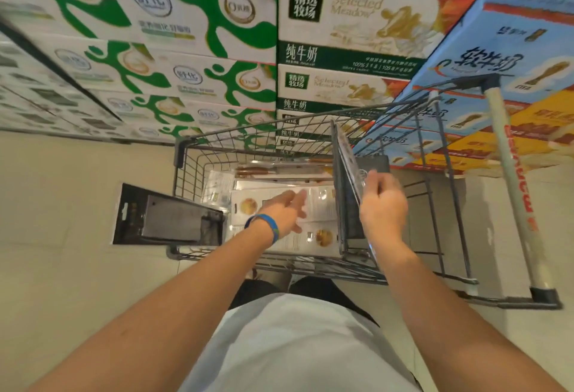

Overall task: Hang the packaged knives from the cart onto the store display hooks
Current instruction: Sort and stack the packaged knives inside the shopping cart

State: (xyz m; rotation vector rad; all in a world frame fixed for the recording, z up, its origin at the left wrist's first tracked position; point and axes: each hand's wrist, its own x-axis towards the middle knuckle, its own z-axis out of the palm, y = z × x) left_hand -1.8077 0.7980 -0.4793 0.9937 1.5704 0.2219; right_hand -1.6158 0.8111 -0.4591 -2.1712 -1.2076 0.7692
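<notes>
Bare forearms, no sleeves; blue wristband (269, 226) on left wrist; pale grey-white top (295, 345); dark trousers (329, 290).

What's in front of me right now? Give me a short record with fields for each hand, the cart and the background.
left hand: fingers straight, held over the flat packages in the cart; blue wristband
right hand: grips an upright package of clear plastic, in the cart's right part
cart: wire basket, flat packages lying inside
dark package: tilted at the cart's left wall
background: stacked milk cartons
</notes>
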